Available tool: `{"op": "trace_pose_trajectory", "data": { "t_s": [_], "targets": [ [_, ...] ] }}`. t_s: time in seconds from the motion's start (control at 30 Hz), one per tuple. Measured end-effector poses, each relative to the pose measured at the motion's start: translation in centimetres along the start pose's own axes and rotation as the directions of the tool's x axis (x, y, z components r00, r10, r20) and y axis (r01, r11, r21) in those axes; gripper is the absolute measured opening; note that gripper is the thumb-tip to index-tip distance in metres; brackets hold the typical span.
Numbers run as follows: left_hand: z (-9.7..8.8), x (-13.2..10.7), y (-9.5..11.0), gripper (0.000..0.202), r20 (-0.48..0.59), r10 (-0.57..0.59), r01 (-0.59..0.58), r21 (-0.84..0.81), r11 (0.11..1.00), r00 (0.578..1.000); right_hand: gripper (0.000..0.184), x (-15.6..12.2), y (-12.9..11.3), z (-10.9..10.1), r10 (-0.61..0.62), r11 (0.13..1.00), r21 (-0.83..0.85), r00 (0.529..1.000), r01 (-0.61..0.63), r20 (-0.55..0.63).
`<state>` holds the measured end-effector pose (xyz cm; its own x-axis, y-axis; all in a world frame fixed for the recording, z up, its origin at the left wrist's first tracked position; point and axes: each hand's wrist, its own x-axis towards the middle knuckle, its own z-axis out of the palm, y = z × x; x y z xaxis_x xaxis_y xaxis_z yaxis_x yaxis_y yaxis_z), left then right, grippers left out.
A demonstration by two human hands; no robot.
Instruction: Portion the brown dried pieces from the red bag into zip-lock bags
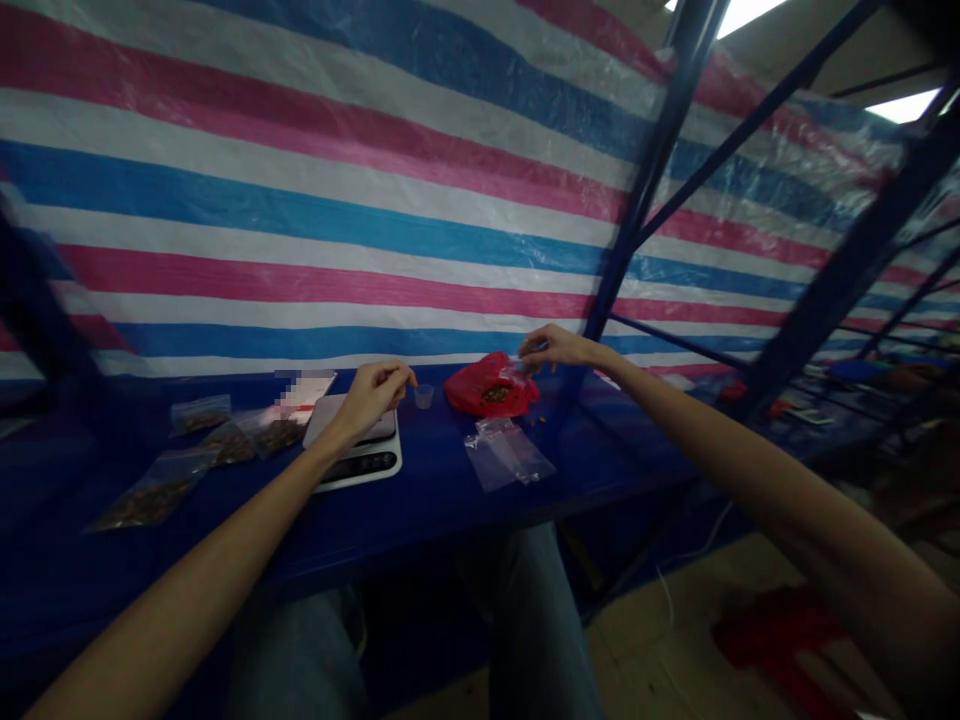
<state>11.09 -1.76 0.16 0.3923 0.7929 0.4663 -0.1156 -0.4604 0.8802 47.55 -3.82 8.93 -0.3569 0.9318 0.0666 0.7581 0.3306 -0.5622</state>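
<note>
My left hand [379,388] is over a white kitchen scale [360,462], its fingers curled together; what they hold, if anything, I cannot make out. Just right of its fingertips stands a small clear plastic cup [424,397]. My right hand [555,346] is closed at the upper right edge of a red plastic bag [465,388]. A small see-through plastic thing [517,370] is at its fingertips, its kind unclear. Small brown pieces [495,394] lie inside the red bag. In front of it are flat clear zip bags [514,455].
Several filled zip bags [154,500] lie on the blue tabletop [427,510] at the left. A pale flat item [319,385] is behind the scale. A blue metal post [637,210] rises behind my right hand, before a striped plastic sheet [337,230]. A red stool [780,625] stands on the floor.
</note>
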Motion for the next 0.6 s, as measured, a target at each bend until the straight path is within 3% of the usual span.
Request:
{"op": "trace_pose_trajectory", "data": {
  "t_s": [0.17, 0.37, 0.6],
  "targets": [
    [-0.4, 0.2, -0.3, 0.027, -0.002, 0.017, -0.017, 0.027, 0.999, 1.0, 0.017, 1.7, -0.7, 0.7, -0.109, 0.981, -0.153, 0.992, 0.118, 0.062],
    [-0.6, 0.3, -0.3, 0.026, 0.008, 0.022, -0.022, 0.023, 0.999, 1.0, 0.013, 2.8, -1.8, 0.2, -0.113, 0.952, -0.276, 0.99, 0.133, 0.085],
    [-0.1, 0.0, 0.2, 0.025, 0.03, 0.031, -0.032, 0.02, 0.999, 0.999, 0.012, 3.0, -1.7, 1.2, -0.07, 0.971, -0.224, 0.994, 0.088, 0.088]
  ]
}}
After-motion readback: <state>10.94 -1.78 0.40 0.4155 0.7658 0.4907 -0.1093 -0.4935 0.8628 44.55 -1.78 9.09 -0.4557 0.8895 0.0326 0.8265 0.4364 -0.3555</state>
